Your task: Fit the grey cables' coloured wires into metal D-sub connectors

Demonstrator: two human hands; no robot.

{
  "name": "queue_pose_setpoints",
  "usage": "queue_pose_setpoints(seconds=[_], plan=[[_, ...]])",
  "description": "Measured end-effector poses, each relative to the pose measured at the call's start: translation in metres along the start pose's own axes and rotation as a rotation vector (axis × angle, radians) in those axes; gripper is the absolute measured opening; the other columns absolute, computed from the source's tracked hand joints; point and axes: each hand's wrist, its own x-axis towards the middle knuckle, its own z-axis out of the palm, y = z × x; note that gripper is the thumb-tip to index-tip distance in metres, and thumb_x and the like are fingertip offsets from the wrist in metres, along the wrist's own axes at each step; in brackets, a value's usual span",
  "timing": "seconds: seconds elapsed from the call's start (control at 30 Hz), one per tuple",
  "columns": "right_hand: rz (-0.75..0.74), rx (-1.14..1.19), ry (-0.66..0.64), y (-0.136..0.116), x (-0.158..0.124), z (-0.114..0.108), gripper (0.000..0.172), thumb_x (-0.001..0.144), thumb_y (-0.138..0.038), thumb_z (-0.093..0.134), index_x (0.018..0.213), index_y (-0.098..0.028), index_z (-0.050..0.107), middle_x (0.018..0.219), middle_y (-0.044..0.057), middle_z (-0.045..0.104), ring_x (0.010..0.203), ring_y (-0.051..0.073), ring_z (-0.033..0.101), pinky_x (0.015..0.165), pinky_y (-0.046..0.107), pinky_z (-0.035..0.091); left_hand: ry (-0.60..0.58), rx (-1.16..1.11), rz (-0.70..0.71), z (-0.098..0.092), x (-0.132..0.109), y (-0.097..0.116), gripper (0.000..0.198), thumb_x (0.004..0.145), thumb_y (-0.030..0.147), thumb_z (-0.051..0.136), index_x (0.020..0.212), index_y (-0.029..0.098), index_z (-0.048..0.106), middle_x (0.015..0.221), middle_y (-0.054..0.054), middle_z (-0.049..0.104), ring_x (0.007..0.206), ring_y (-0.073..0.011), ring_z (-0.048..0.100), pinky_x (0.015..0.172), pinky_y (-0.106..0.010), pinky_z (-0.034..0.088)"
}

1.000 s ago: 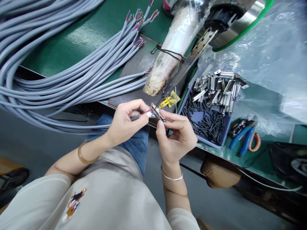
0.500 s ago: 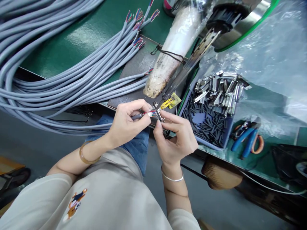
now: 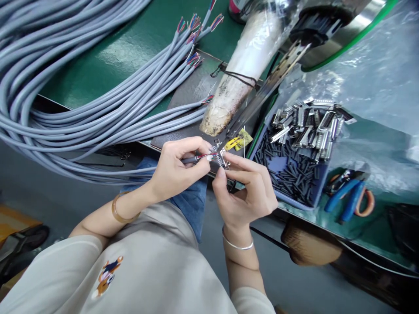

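My left hand [image 3: 181, 168] pinches the end of a grey cable [image 3: 189, 160], whose thin coloured wires reach over to a connector [image 3: 223, 160]. That connector is small and metal, with a row of contacts, and the fingertips of my right hand [image 3: 247, 189] are closed on it. Right above it comes the dark narrow tip of a long metal rod, which looks like a fixed soldering iron [image 3: 258, 98]. Whether the tip touches the contacts I cannot tell. A yellow piece [image 3: 233, 143] lies just behind the connector. My fingers partly hide the wire ends.
Many grey cables [image 3: 131, 102] with stripped ends spread over the left side. A white wrapped tube [image 3: 242, 65] slants down from above. To the right, a blue tray [image 3: 316, 203] holds connectors [image 3: 314, 124] and black sleeves [image 3: 294, 176]; beside it lie blue-handled pliers [image 3: 345, 196].
The whole view has shifted slightly, so everything sits a little further right. Both hands keep their hold on the cable and the connector, with the connector turned slightly at most.
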Motion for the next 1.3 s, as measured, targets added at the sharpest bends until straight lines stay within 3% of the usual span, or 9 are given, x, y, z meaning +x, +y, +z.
queue_pose_setpoints(seconds=[0.33,0.6,0.97,1.3], plan=[[-0.126,-0.105,-0.029,0.001,-0.008,-0.006,0.021,0.082,-0.006,0.078,0.093,-0.019,0.066,0.103,0.005,0.081,0.089,0.015,0.079,0.081,0.022,0.063,-0.032,-0.051,-0.159,-0.001,-0.003,0.002,0.008,0.077,0.015,0.065,0.069,0.013,0.065,0.074,-0.003,0.068,0.065,-0.0086,0.055,0.057,-0.019,0.044],[0.245,0.253,-0.025,0.000,-0.006,-0.005,0.015,0.085,-0.008,0.074,0.088,-0.022,0.068,0.095,0.001,0.080,0.089,0.017,0.078,0.079,0.030,0.064,-0.139,-0.228,-0.301,-0.011,-0.005,0.002,0.016,0.073,0.022,0.074,0.067,0.013,0.063,0.065,-0.001,0.059,0.050,-0.0034,0.039,0.044,-0.018,0.029],[0.060,0.069,-0.023,0.001,-0.004,-0.004,0.019,0.083,-0.008,0.077,0.091,-0.022,0.068,0.100,0.000,0.081,0.090,0.016,0.078,0.081,0.030,0.063,-0.030,-0.122,-0.169,-0.002,-0.001,-0.001,0.013,0.076,0.016,0.068,0.065,0.015,0.060,0.066,-0.001,0.062,0.060,-0.0078,0.051,0.053,-0.019,0.040],[0.058,0.072,-0.043,0.004,0.000,-0.002,0.019,0.083,-0.009,0.078,0.091,-0.023,0.068,0.102,0.001,0.081,0.090,0.017,0.078,0.080,0.031,0.064,0.013,-0.032,-0.131,0.000,-0.001,0.000,0.014,0.079,0.016,0.065,0.067,0.016,0.058,0.069,-0.001,0.062,0.060,-0.0079,0.051,0.051,-0.019,0.038]])
